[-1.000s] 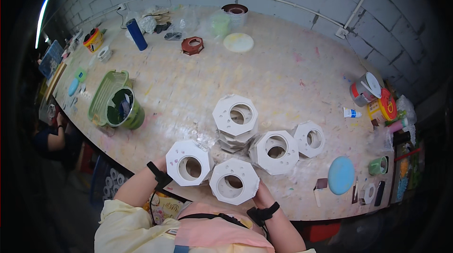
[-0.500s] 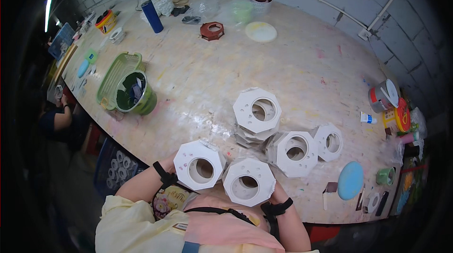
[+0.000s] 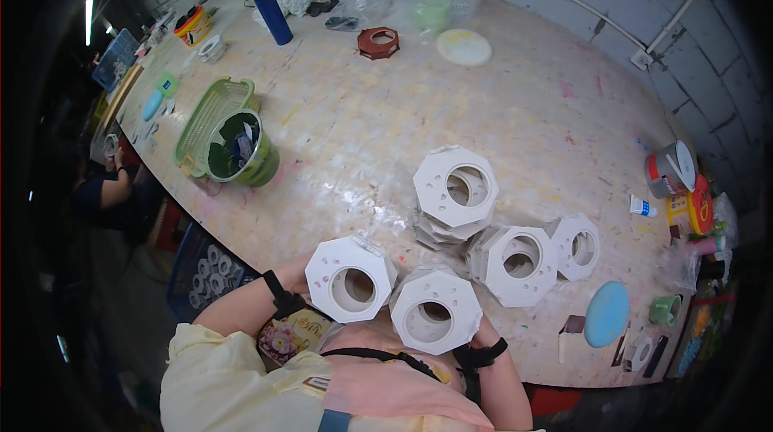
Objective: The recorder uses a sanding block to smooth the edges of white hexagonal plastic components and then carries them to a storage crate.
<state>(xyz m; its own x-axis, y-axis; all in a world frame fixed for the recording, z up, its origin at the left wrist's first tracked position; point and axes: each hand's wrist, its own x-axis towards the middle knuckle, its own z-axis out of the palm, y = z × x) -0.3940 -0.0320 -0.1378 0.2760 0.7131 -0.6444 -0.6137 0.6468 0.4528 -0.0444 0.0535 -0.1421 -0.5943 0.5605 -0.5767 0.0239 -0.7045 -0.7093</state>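
White octagonal pieces with round holes stand in several stacks close in front of me. My left hand [image 3: 297, 274] reaches to the far left side of the leftmost stack [image 3: 326, 263]; its fingers are hidden behind the piece. The nearest stack [image 3: 417, 297] stands just right of that one, by the table's front edge. At its right side is my right hand [image 3: 486, 333], with the fingers out of sight. Farther back is another stack [image 3: 433, 182]. Two more, a right-hand stack [image 3: 497, 264] and a smaller-looking one [image 3: 565, 247], stand side by side.
A green basket [image 3: 192, 128] and a green bucket [image 3: 269, 162] are on the left. A blue disc [image 3: 606, 314], a green cup [image 3: 663, 310] and a grey can [image 3: 662, 174] lie rightward. A red-brown octagonal piece [image 3: 369, 48] sits far back. Another person's arm [image 3: 115, 189] shows at left.
The whole scene has shifted slightly rightward in the picture as the view turned. Both hands remain beside the same stacks, and the stacks keep about the same arrangement.
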